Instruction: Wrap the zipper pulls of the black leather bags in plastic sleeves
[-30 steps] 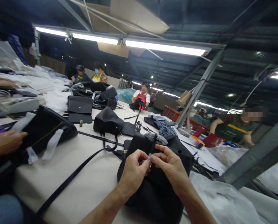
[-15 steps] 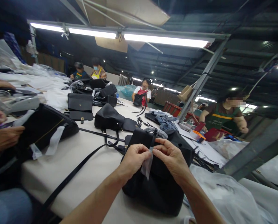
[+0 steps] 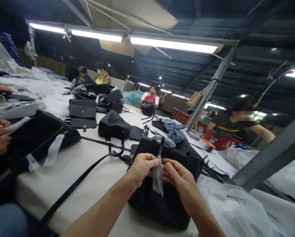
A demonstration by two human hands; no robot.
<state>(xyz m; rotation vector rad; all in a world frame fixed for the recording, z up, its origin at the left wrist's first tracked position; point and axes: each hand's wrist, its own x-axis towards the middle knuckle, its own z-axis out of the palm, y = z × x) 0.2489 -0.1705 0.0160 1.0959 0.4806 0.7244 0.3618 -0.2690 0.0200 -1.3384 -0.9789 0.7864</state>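
On the pale table [image 3: 100,177]: worked over a black bag [image 3: 159,210], set at the near side, directly below both hands.
White strip [image 3: 158,181]: hung down the front of the bag, narrow at the top, wider below; looked thin and translucent.
Strap [image 3: 160,148]: ran up over the bag from just above the fingertips; appeared to meet the strip there, exact join hidden.
Left hand [image 3: 141,168]: pinched the strip's upper end between thumb and forefinger.
Right hand [image 3: 178,172]: curled in at the strip's other edge, touching or nearly so; could not tell gripping from resting.
Strip, upper end: judged partly done, being gathered close against the strap; could not confirm any fastening.
Strip, lower end: judged still to be dealt with; dangled free, untucked.
Neighbouring bag [image 3: 50,128]: lay well to the left; bore white tails [image 3: 53,149], likewise loose.
Slumped bag [image 3: 115,123]: lay farther back; showed no white strip on the visible side.
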